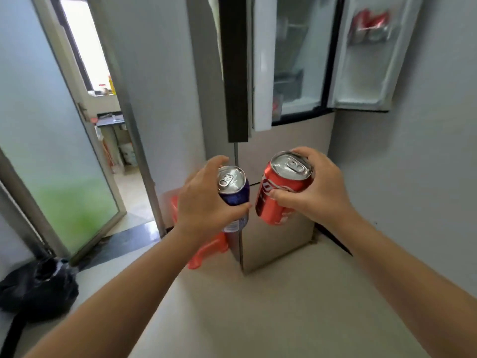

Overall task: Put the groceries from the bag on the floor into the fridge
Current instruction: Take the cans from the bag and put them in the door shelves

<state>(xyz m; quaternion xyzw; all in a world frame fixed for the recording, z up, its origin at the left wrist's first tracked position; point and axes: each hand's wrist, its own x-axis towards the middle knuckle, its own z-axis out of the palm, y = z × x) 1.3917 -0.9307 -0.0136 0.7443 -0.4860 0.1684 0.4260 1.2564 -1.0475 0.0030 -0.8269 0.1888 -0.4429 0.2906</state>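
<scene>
Brushed-metal cylinders, one in each hand, held up in front of the fridge [273, 202]. The left hand [204, 200] wraps fingers and thumb round a blue can [236, 195], its smooth wall glossy, silver lid and ring-pull facing the camera. The right hand [320, 187] clasps a red can [278, 192] the same way, fingers over the rim, thumb across the side. Both cans tilt: long axes run from lids, up and toward the camera, down to bases pointing at the fridge's lower doors. The two sit just beside each other, not touching.

Above them the fridge's upper right door [366, 60] stands swung open, white-lined, with red packets [369, 27] blurred in its shelf; what they are I cannot tell. The lit compartment shows wire shelving, details blurred. The dark-edged upper left door [236, 73] stands open too, edge-on directly above the cans.

Left of the fridge's foot, an orange plastic stool [204, 249], partly behind the left wrist. Further left, a frosted-glass door [59, 164] stands ajar. Well left of the fridge, on the pale floor, the black bag [38, 288] lies crumpled and shiny.
</scene>
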